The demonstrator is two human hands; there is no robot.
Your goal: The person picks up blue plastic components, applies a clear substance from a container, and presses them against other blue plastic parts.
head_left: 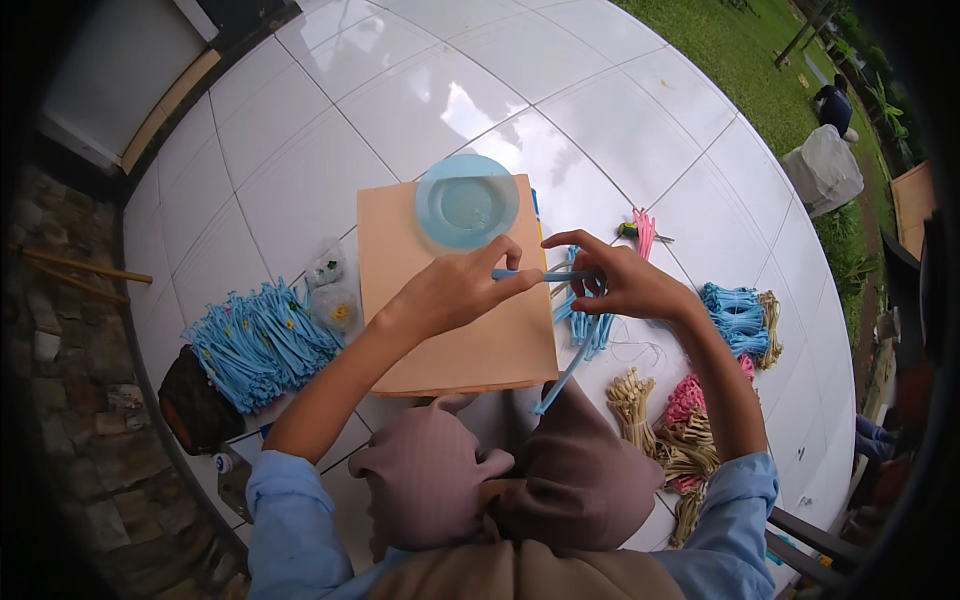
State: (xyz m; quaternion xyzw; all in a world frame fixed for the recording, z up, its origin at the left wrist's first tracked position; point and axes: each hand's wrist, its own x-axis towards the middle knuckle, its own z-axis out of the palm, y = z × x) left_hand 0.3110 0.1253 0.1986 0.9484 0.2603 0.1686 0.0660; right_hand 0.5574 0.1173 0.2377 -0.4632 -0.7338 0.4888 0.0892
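Observation:
My left hand (450, 290) and my right hand (630, 280) are raised over the right part of a tan board (455, 350). Between them stretches a light-blue cord (558, 276), pinched at its left end by my left thumb and index finger. The fingers of my right hand curl round the cord farther right, and a length of it hangs toward my knee. Beneath my right hand lie more light-blue cords (598, 338) at the board's edge. A translucent blue dish (432, 215) stands on the far part of the board, beyond my hands.
At left lies a big heap of blue cords (260, 345) beside small clear bags (335, 308) and a dark pouch (200, 405). To the right are blue bundles (733, 322), beige cords (630, 405), pink cords (685, 400) and a screwdriver (630, 230). A person (833, 102) is on the grass.

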